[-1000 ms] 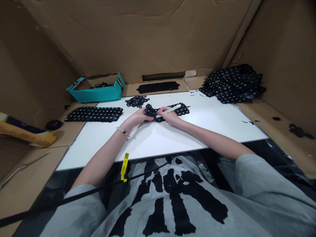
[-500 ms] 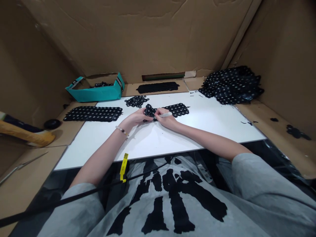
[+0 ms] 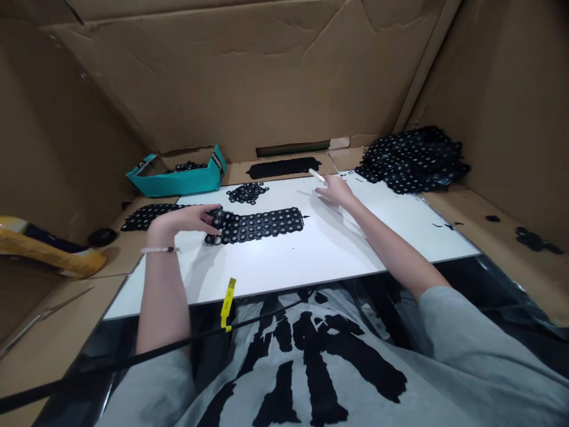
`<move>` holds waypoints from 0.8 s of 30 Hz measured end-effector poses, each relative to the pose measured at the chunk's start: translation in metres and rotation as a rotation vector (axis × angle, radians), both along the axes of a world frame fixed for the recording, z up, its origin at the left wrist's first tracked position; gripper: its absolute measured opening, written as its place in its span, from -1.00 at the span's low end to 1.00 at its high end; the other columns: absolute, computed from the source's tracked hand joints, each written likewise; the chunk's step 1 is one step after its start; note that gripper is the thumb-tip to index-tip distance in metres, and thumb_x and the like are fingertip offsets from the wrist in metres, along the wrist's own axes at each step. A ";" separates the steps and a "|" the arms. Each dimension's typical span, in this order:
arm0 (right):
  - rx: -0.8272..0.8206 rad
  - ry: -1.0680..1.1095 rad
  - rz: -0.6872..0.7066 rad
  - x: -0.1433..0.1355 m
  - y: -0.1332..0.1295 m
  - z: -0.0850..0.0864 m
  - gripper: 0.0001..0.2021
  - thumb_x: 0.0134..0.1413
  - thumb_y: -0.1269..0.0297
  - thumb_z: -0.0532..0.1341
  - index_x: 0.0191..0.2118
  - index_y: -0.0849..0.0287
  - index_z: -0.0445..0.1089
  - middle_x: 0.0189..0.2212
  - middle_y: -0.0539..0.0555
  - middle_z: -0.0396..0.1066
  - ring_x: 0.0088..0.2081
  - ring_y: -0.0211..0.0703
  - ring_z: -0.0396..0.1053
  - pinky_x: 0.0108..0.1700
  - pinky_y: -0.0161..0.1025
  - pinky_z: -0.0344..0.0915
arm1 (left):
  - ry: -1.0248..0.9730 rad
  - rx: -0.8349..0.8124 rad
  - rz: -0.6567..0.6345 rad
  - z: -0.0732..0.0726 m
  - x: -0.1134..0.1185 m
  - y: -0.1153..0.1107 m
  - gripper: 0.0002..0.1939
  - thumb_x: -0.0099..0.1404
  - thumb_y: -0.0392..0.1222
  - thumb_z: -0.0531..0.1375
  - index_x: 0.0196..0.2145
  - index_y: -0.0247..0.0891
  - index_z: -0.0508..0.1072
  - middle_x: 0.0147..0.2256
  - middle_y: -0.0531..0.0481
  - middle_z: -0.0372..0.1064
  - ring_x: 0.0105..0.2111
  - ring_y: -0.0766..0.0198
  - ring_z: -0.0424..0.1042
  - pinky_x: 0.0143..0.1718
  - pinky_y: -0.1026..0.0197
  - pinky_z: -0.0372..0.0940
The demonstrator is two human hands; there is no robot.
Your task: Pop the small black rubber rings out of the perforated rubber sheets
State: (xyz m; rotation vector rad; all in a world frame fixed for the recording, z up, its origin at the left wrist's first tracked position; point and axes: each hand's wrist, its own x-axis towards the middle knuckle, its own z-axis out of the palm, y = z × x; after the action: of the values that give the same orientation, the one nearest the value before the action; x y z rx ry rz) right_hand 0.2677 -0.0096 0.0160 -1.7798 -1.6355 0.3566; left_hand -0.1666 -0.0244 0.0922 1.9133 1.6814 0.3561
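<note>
A black sheet with rows of round holes [image 3: 262, 225] lies flat on the white board [image 3: 267, 267]. At its left end my left hand [image 3: 191, 218] is closed, thumb and fingers pinching the sheet's edge. To the right and farther back, my right hand [image 3: 338, 191] is away from the sheet. It grips a slim white pen-like tool [image 3: 317, 176], which points up and to the left; its working tip cannot be made out. Behind the sheet sits a heap of small black rings [image 3: 247, 192].
A teal box [image 3: 178, 184] with black pieces stands at the back left. Another holed sheet [image 3: 146, 216] lies partly behind my left hand. A black strip [image 3: 284, 168] lies at the back, a pile of holed sheets [image 3: 413, 160] at the back right. Tweezers [image 3: 48, 311] lie left. Cardboard walls surround the board.
The sheet, formerly bunched between both hands, now lies flatter and nearer. My left hand has moved left along with its end. My right hand has moved right and away, still with the white tool.
</note>
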 end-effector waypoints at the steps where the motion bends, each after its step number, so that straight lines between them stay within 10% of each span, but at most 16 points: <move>1: 0.028 -0.074 -0.015 0.002 0.000 -0.002 -0.59 -0.06 0.36 0.37 -0.02 0.27 0.48 -0.02 0.35 0.48 0.08 0.29 0.33 0.14 0.13 0.22 | 0.117 0.039 0.078 0.005 -0.006 -0.003 -0.28 -0.18 -0.21 0.52 0.01 -0.20 0.52 -0.36 0.04 0.56 -0.28 0.09 0.51 -0.34 0.33 0.23; 4: 0.128 -0.136 0.056 -0.009 -0.006 -0.007 -0.54 -0.05 0.42 0.38 0.05 0.25 0.48 0.08 0.37 0.42 0.15 0.29 0.28 0.19 0.12 0.18 | 0.332 0.190 0.179 0.019 0.004 -0.014 -0.25 0.08 -0.07 0.44 0.21 -0.26 0.40 -0.13 -0.12 0.56 -0.18 0.02 0.48 -0.31 0.29 0.19; 8: -0.060 0.041 0.429 -0.041 -0.018 -0.012 -0.80 -0.09 0.33 0.44 -0.25 0.15 0.56 -0.24 0.16 0.54 -0.19 0.03 0.44 -0.03 -0.09 0.30 | 0.142 0.162 -0.137 0.019 0.072 -0.027 -0.38 0.26 -0.02 0.30 0.25 -0.17 0.39 -0.04 -0.09 0.55 -0.16 0.06 0.49 -0.21 0.24 0.24; 14: -0.175 0.245 0.529 -0.060 -0.028 -0.015 -0.76 -0.29 0.44 0.44 -0.41 0.15 0.43 -0.45 -0.04 0.47 -0.35 -0.18 0.39 -0.23 -0.25 0.28 | -0.085 0.130 -0.457 -0.044 0.162 -0.018 -0.71 0.12 -0.12 0.34 -0.17 -0.19 0.59 -0.37 -0.02 0.53 -0.40 0.14 0.44 -0.31 0.20 0.23; 18: -0.341 0.748 0.489 -0.060 -0.029 -0.010 -0.60 -0.33 0.54 0.38 -0.25 0.14 0.38 -0.46 -0.06 0.52 -0.43 -0.22 0.42 -0.32 -0.29 0.31 | -0.279 0.273 -0.420 -0.081 0.172 -0.010 -0.71 0.15 -0.09 0.33 -0.17 -0.23 0.51 -0.33 0.01 0.47 -0.40 0.22 0.39 -0.29 0.21 0.25; 24: -0.366 1.005 0.410 -0.065 -0.037 -0.007 -0.59 -0.28 0.52 0.39 -0.19 0.15 0.42 -0.42 -0.01 0.56 -0.46 -0.27 0.40 -0.40 -0.33 0.27 | -0.352 0.370 -0.312 -0.089 0.171 -0.012 -0.73 0.18 -0.11 0.34 -0.18 -0.24 0.47 -0.27 -0.01 0.48 -0.36 0.25 0.38 -0.25 0.21 0.27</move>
State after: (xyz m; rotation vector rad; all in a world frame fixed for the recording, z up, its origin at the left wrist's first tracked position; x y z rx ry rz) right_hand 0.2024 -0.0469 0.0088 -1.1105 -1.1791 1.5288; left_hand 0.0039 -0.0360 0.0031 2.1778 1.1247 0.8686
